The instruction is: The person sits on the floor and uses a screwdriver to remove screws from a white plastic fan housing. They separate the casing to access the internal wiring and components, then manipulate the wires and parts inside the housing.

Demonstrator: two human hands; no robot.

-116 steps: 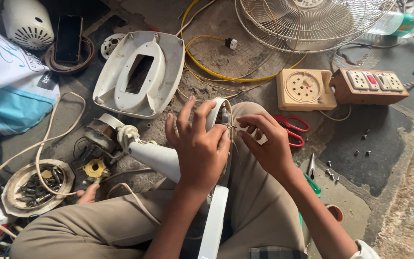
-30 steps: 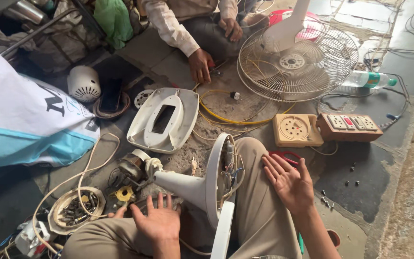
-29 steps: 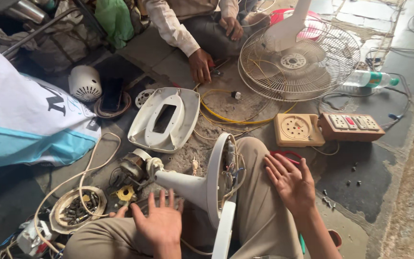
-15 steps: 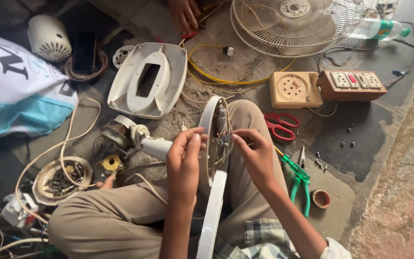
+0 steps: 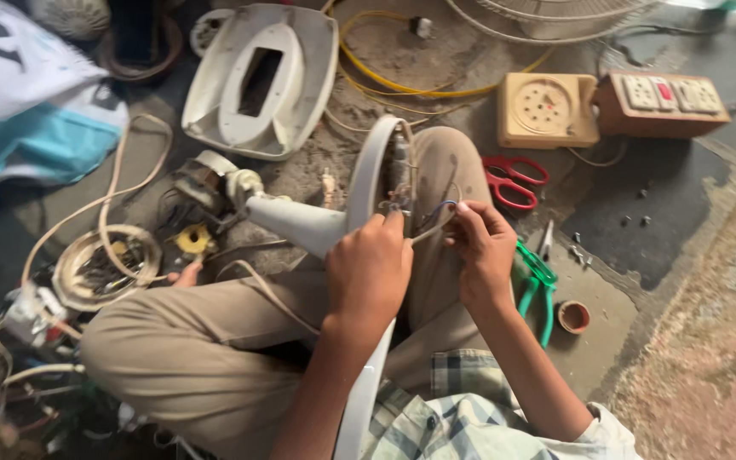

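White fan base (image 5: 368, 183) propped on edge across lap. Left hand (image 5: 370, 273) closed on its rim; right hand (image 5: 480, 251) pinches thin wires (image 5: 432, 217). Wires best kept taut, base steadied.

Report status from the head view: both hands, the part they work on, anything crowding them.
Left hand grips white fan base on lap. Right hand pinches thin wires at its underside. Red scissors and green pliers lie beside right knee, clear.

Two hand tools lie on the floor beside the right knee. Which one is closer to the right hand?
The green-handled pliers, just beside the right hand. The red-handled scissors lie farther up, near the beige socket box.
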